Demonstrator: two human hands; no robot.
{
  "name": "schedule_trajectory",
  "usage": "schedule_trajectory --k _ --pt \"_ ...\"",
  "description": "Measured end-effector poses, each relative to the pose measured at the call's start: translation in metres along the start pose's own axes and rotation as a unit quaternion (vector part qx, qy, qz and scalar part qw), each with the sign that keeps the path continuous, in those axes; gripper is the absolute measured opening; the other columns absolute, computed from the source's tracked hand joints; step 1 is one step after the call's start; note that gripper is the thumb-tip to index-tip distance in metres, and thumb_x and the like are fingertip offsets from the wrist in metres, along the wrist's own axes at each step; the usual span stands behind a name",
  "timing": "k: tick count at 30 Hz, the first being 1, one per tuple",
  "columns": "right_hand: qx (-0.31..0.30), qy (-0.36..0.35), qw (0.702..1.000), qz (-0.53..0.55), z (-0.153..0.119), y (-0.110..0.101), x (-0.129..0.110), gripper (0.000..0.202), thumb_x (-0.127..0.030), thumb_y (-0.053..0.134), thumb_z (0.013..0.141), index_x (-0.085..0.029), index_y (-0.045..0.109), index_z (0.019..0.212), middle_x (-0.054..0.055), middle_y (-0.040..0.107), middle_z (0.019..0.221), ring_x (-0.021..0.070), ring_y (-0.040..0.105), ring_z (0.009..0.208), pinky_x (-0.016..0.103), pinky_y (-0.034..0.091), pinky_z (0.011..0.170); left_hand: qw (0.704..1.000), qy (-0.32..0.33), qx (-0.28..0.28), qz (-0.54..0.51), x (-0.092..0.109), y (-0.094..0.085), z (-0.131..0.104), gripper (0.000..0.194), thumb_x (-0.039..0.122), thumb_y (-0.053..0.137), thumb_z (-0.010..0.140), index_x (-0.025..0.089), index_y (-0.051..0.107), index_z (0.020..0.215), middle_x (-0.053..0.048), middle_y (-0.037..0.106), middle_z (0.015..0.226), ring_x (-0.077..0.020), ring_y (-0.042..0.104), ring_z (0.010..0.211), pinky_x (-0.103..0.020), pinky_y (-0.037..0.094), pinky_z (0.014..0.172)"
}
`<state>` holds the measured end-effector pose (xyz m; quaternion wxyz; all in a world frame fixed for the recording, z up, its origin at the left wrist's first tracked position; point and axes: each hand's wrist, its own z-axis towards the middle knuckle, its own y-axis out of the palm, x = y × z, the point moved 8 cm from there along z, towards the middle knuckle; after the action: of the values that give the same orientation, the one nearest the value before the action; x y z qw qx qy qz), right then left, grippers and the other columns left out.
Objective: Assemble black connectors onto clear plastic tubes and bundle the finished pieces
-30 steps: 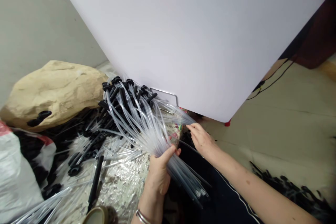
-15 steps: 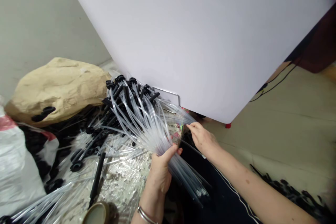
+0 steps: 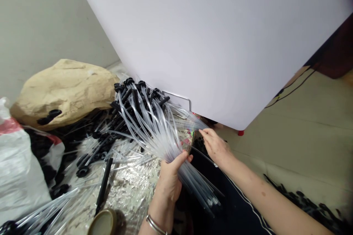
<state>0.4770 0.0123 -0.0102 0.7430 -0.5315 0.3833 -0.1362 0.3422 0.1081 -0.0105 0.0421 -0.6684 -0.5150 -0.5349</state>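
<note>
My left hand (image 3: 172, 170) is wrapped round a thick bundle of clear plastic tubes (image 3: 162, 136). Black fittings (image 3: 135, 97) sit on the bundle's upper left ends, and its cut ends point down to the lower right. To the right, my right hand (image 3: 216, 147) has its fingertips pressed together at the ends of another group of clear tubes (image 3: 190, 117), which lies beside a bent metal wire frame (image 3: 189, 104). Whether those fingertips grip a tube is too small to tell.
A large white panel (image 3: 206, 44) rises ahead. On the left are a brown paper bundle (image 3: 68, 88), a white sack (image 3: 19, 169), a black rod (image 3: 104, 185) and a round container (image 3: 102, 224). Black pieces (image 3: 306, 202) lie on the floor at right.
The whole view has shifted slightly, with things sitting a little further right. My left hand still holds the bundle, and my right hand stays by the other tubes with little change.
</note>
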Motion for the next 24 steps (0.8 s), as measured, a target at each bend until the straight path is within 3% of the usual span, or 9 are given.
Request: schedule_trajectory --k 6,12,16,20,24 --pt "-0.014 0.019 1.0 0.006 0.01 0.0 -0.001 0.034 -0.02 0.037 0.09 -0.019 0.054 0.119 0.008 0.056 0.116 0.0173 0.059 0.085 0.026 0.044 0.063 1.0 -0.006 -0.021 -0.006 0.0 0.002 0.0 0.036 0.012 0.075 0.064 0.011 0.064 0.098 0.001 0.062 0.067 -0.0086 0.058 0.056 -0.032 0.055 0.077" --pt "-0.029 0.032 0.997 0.058 0.022 -0.003 0.002 0.011 -0.017 0.05 0.08 -0.019 0.061 0.082 0.006 0.059 0.094 0.0186 0.056 0.086 0.028 0.04 0.072 1.0 -0.001 -0.021 -0.006 0.001 0.002 -0.001 0.035 0.011 0.074 0.064 0.011 0.064 0.098 0.002 0.063 0.068 -0.0085 0.058 0.056 -0.031 0.055 0.076" --pt "-0.074 0.042 0.984 0.157 0.004 0.012 0.0 0.012 -0.022 0.045 0.083 -0.019 0.055 0.089 0.002 0.062 0.083 0.0163 0.058 0.079 0.028 0.042 0.073 1.0 0.001 -0.024 -0.009 0.002 0.004 -0.001 0.035 0.012 0.075 0.063 0.01 0.064 0.096 0.001 0.064 0.068 -0.0092 0.059 0.056 -0.031 0.055 0.075" --pt "-0.161 0.049 0.947 0.273 -0.025 0.039 -0.01 0.018 -0.03 0.038 0.088 -0.018 0.052 0.093 -0.002 0.059 0.067 0.0108 0.057 0.059 0.021 0.044 0.056 1.0 -0.009 -0.027 -0.014 0.001 0.005 -0.001 0.032 0.013 0.076 0.062 0.01 0.065 0.092 0.0 0.065 0.065 -0.0099 0.06 0.056 -0.028 0.055 0.068" --pt "-0.196 0.053 0.92 0.336 -0.036 0.03 -0.019 0.025 -0.037 0.038 0.089 -0.018 0.052 0.083 -0.006 0.045 0.058 0.0074 0.044 0.046 0.018 0.036 0.042 0.999 -0.017 -0.025 -0.013 -0.001 0.003 -0.001 0.031 0.015 0.076 0.063 0.012 0.064 0.091 0.0 0.065 0.063 -0.0115 0.062 0.055 -0.026 0.054 0.062"
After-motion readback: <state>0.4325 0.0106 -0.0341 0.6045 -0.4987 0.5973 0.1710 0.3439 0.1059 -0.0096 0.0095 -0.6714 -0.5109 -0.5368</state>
